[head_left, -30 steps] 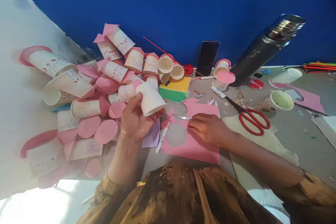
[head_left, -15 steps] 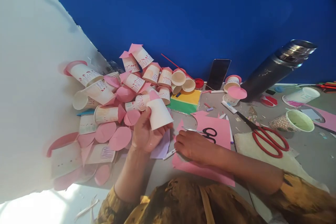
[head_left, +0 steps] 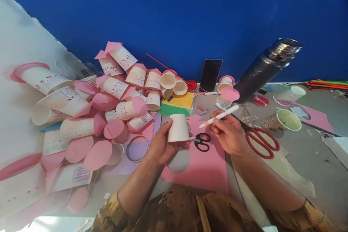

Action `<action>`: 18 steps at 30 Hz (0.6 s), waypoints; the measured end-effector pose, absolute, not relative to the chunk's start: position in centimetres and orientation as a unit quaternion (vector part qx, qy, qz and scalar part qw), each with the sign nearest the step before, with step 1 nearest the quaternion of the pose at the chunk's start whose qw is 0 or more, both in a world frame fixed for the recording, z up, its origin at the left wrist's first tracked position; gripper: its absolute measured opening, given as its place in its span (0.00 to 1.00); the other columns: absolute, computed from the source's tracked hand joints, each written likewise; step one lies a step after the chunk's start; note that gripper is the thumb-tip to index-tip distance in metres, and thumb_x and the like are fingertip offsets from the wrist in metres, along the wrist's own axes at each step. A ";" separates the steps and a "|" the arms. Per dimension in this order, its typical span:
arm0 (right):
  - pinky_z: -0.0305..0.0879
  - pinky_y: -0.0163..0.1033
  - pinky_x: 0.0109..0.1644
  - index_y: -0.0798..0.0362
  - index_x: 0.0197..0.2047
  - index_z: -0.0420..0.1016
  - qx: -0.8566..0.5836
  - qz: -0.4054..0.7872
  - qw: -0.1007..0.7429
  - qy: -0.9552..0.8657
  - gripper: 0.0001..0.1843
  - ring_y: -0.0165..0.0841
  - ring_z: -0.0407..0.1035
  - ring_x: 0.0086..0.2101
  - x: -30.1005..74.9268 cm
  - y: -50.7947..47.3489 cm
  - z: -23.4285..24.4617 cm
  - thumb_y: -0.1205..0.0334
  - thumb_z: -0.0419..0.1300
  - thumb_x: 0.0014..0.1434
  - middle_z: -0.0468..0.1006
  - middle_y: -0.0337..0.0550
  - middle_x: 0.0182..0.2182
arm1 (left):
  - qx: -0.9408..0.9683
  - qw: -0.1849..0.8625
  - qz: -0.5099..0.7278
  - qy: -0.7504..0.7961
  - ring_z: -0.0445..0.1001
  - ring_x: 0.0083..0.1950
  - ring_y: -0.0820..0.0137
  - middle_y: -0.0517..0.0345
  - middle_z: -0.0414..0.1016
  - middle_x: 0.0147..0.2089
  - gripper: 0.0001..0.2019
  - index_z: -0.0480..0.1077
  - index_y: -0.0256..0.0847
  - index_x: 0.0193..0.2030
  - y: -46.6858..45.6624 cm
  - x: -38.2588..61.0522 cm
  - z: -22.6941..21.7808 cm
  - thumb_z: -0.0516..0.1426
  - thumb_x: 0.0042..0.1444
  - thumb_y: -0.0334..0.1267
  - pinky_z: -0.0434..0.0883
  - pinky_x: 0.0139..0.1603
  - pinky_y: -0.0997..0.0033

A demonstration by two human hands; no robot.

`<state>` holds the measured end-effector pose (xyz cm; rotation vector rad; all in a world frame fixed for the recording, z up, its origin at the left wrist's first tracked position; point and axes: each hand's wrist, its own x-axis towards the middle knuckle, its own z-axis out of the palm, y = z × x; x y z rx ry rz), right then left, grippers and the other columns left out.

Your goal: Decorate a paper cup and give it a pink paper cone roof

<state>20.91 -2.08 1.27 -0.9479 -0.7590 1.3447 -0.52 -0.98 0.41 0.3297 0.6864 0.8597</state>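
Observation:
A plain white paper cup [head_left: 178,128] sits upside down in my left hand [head_left: 162,146], thumb on its side and fingers behind it. My right hand [head_left: 230,135] grips a white marker pen [head_left: 219,116], its tip pointing left toward the cup without touching it. Below both hands lies a pink paper sheet [head_left: 208,170] with a round hole cut in it. Small black-handled scissors [head_left: 202,142] rest on that sheet, their blades partly hidden behind the cup and hand.
Decorated paper cups with pink paper tops [head_left: 112,86] pile up on the left. A tape roll [head_left: 137,148] lies beside my left hand. Red-handled scissors [head_left: 262,143], a patterned cup [head_left: 282,120] and a dark flask [head_left: 263,70] are to the right. A phone [head_left: 211,75] leans against the blue wall.
My right hand has come up from the pink sheet and now holds the white marker pen. The cup in my left hand has turned more upright. The view has shifted right.

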 end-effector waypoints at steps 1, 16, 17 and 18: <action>0.57 0.31 0.23 0.50 0.33 0.77 -0.411 0.584 0.613 -0.337 0.18 0.24 0.56 0.20 20.9 -2.2 1.0 0.49 0.77 0.50 0.66 0.30 0.19 | 0.147 0.844 0.402 0.322 0.85 0.41 0.51 0.39 0.83 0.44 0.22 0.72 0.31 0.56 -0.9 -0.5 0.1 0.57 0.68 0.50 0.82 0.37 0.55; 0.67 0.33 0.24 0.50 0.37 0.80 -0.481 0.419 0.535 -0.554 0.13 0.30 0.71 0.23 20.2 -5.5 1.5 0.49 0.70 0.63 0.80 0.41 0.28 | 0.149 0.831 0.408 0.348 0.82 0.36 0.57 0.43 0.83 0.41 0.16 0.75 0.31 0.50 -1.3 -0.1 -0.5 0.59 0.66 0.45 0.81 0.32 0.60; 0.66 0.33 0.24 0.50 0.37 0.80 -0.480 0.407 0.534 -0.565 0.12 0.30 0.71 0.23 20.2 -5.6 1.6 0.50 0.70 0.63 0.80 0.41 0.29 | 0.150 0.829 0.409 0.352 0.83 0.37 0.57 0.42 0.83 0.41 0.16 0.75 0.32 0.50 -1.3 0.0 -0.5 0.60 0.65 0.45 0.81 0.32 0.60; 0.67 0.34 0.24 0.50 0.37 0.80 -0.477 0.399 0.534 -0.573 0.12 0.30 0.71 0.24 20.2 -5.7 1.7 0.51 0.70 0.64 0.81 0.42 0.29 | 0.150 0.826 0.410 0.357 0.83 0.37 0.57 0.43 0.83 0.41 0.16 0.75 0.32 0.50 -1.3 0.0 -0.6 0.60 0.65 0.45 0.81 0.32 0.60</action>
